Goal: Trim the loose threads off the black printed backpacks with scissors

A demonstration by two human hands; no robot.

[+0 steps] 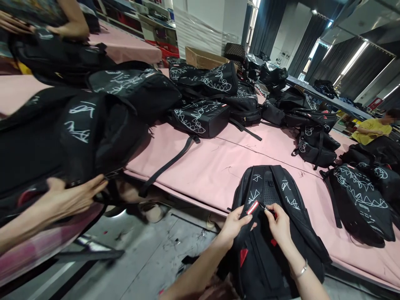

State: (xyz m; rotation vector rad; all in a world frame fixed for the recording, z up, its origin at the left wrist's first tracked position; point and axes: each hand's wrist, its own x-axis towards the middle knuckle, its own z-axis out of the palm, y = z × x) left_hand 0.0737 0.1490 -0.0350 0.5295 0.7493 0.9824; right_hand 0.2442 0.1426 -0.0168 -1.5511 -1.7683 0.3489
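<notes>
A black backpack (261,258) with white scribbles on its shoulder straps leans on the table's near edge, straps facing me. My left hand (235,225) pinches a black piece of it that bears a red-and-white label (252,207). Close beside the label, my right hand (277,221) is closed on a small dark tool with a thin tip, which looks like thread snips (266,209); the fingers partly cover it. Small red patches (243,257) show on the bag below my hands.
Several black backpacks with white scribbles (200,118) lie along the pink-covered table (200,166). At left, a co-worker's hand (71,196) rests at another backpack (103,133). Another person (70,18) handles a bag at upper left. A person in yellow (371,130) is at right.
</notes>
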